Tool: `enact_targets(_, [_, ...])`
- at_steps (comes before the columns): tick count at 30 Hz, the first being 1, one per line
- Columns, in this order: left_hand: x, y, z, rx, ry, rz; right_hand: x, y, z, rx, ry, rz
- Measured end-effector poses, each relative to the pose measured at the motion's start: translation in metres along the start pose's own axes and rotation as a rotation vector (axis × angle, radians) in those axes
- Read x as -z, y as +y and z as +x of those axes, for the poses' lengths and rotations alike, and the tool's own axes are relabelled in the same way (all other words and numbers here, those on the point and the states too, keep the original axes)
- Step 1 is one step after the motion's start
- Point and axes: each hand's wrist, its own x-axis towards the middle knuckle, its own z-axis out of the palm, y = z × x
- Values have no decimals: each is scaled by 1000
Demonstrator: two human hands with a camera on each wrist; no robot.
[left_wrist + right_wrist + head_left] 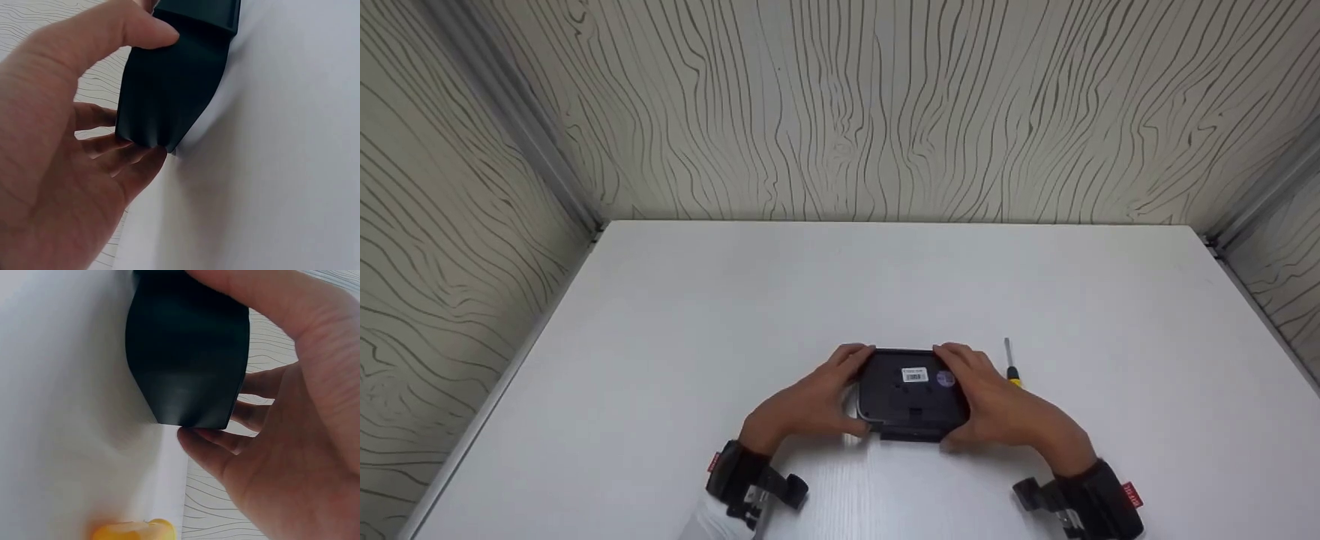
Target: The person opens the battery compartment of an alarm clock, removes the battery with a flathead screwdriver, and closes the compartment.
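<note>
A black plastic device (896, 401) is held at the front middle of the white table, its underside towards the head camera. On that face are a white barcode label (915, 375) and a round purple sticker (946, 379). My left hand (817, 401) grips its left side, thumb at the near edge and fingers at the far edge. The right hand (997, 405) holds the opposite side in the same way. Both wrist views show the smooth dark side of the device (169, 84) between thumb and fingers. Its other face is hidden.
Just beyond my right hand lies a small screwdriver (1011, 369) with a black and yellow handle, partly covered by the hand. Wood-grain panels (840, 112) stand behind the white table (697, 300) and along its sides.
</note>
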Motion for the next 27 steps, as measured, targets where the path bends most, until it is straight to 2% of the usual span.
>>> enact_targets(5, [-1,-2,1,-21,-7,-39,5,-2,-2,-8,-25,25])
enact_targets(10, [-1,-1,0,-18,-1,-35,10,-3,-4,-25,-19,67])
enact_targets(13, [-1,2,-1,0,4,-16,13,-6,-4,-7,-2,75])
enact_targets(19, [-5,9,0,27,35,75,12,-13,-3,54,41,10])
enact_targets(27, [-11,13,0,-20,40,183,8,-22,-2,138,126,-94])
